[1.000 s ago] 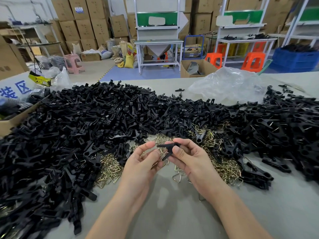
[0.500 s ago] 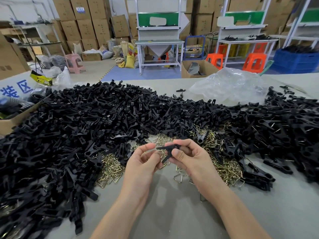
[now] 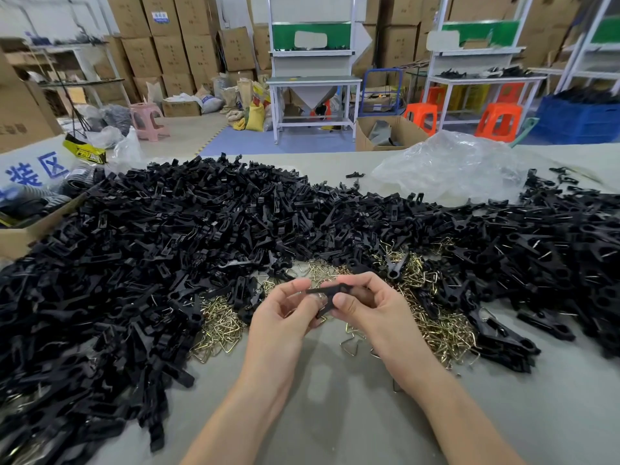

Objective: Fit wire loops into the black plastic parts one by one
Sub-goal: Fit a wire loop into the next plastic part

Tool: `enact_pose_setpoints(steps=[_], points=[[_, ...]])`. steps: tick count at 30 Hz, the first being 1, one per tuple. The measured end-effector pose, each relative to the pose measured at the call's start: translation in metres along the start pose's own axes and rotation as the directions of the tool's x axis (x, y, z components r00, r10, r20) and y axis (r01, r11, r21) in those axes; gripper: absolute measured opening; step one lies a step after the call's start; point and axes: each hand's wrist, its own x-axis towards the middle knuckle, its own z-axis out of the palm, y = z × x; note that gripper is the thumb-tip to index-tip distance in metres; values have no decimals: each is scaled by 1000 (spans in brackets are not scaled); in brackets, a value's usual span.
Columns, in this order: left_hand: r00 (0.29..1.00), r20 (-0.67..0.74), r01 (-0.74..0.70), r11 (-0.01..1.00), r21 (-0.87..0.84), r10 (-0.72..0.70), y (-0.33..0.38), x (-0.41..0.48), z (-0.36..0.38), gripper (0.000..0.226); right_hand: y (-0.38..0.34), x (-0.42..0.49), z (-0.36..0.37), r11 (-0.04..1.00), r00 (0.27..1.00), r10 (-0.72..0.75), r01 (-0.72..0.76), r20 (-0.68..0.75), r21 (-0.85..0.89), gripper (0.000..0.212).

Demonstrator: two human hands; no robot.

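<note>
Change: slight against a second back; left hand (image 3: 285, 317) drawn in onto the 9 o'clock tip of the black plastic part (image 3: 328, 290), right hand (image 3: 365, 307) placed much as before.
Meaning: probably mid-fit on a single piece, nothing yet set down; glint of metal just under the part, too small to call seated or loose.
Left hand: curled, thumb and forefinger pinching the part's 9 o'clock end.
Right hand: curled round the 3 o'clock end, thumb pressed along the near side.
Part location: lifted off the table (image 3: 335, 414), bridging both hands, above the near edge of the wire loops (image 3: 218, 327).
Long axis: roughly 9 to 3 o'clock, close to level.
Pointing: slim free tip toward 9 o'clock; second leg slanting down toward 7 o'clock.
Supply: heap of black parts (image 3: 167, 246) spread from 9 round to 3 o'clock.
</note>
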Motion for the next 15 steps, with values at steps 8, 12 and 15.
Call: enact_pose_setpoints(steps=[8,12,15], points=[[947,315,159,952,-263,-71,10,-13,9,29,-3,0,-1,990,999,8,-14,43,141,52],[925,378,99,983,-158,-33,10,-17,10,33,-3,-1,-3,999,994,-26,21,105,47,52],[924,383,66,985,-158,-1,7,-18,10,35,0,-1,-4,997,998,42,-45,43,66,52]])
